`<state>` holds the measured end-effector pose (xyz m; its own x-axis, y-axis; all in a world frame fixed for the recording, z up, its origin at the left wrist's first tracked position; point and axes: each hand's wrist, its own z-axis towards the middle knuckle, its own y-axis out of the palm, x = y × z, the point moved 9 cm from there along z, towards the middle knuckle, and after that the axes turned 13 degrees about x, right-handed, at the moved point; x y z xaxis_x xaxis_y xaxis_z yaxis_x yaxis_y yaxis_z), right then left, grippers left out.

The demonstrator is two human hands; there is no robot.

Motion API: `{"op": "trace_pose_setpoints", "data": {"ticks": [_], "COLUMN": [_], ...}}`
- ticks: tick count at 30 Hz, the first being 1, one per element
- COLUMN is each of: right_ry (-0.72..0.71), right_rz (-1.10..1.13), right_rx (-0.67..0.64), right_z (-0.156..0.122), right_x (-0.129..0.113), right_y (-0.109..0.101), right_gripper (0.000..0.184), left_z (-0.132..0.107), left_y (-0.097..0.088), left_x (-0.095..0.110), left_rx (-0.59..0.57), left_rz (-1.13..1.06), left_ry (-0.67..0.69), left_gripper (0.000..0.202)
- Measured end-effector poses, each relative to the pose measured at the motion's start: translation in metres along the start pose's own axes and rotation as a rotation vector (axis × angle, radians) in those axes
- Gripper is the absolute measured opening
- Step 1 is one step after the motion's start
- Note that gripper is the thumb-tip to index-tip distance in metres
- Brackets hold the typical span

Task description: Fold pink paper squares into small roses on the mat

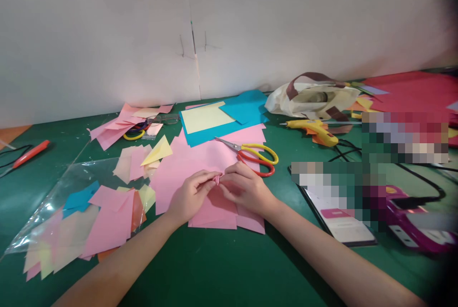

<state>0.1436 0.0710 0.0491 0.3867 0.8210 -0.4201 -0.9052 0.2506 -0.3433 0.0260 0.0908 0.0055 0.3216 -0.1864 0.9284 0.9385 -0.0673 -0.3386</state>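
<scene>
Small pink paper (216, 180) is resting between the left hand (189, 195) and right hand (252, 189), both pinching it, neither nearer, its long axis unclear; pink sheets (213, 215) are lying beneath, scissors (236, 146) just beyond the right hand.

A papercraft workspace, I'd say.
Scissors (236, 147), glue gun (320, 130) and coloured paper (207, 153) lie across this green table (179, 269).
</scene>
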Motion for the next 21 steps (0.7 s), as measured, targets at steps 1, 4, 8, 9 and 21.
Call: {"op": "trace_pose_setpoints", "data": {"ticks": [1,4,8,9,21], "right_ry": [0.001,0.009,-0.031,-0.053,-0.223], "right_rz": [0.003,0.013,0.027,0.022,-0.081], "right_rx": [-0.002,-0.007,-0.028,-0.039,-0.159], "right_z": [-0.001,-0.003,-0.004,-0.004,0.0], "right_x": [0.0,0.002,0.0,-0.001,-0.018], "right_y": [0.0,0.002,0.003,0.004,0.009], "right_gripper": [0.01,0.011,0.011,0.011,0.017], "left_z": [0.0,-0.001,-0.001,-0.001,0.0], "left_y": [0.0,0.001,0.003,0.003,0.004], "left_x": [0.0,-0.001,-0.003,-0.004,-0.003], "left_rx": [0.003,-0.001,-0.023,-0.029,-0.059], "left_rz": [0.002,0.0,-0.014,-0.018,-0.046], "left_ry": [-0.003,-0.018,-0.039,-0.042,-0.028], "left_gripper": [0.026,0.028,0.031,0.032,0.032]}}
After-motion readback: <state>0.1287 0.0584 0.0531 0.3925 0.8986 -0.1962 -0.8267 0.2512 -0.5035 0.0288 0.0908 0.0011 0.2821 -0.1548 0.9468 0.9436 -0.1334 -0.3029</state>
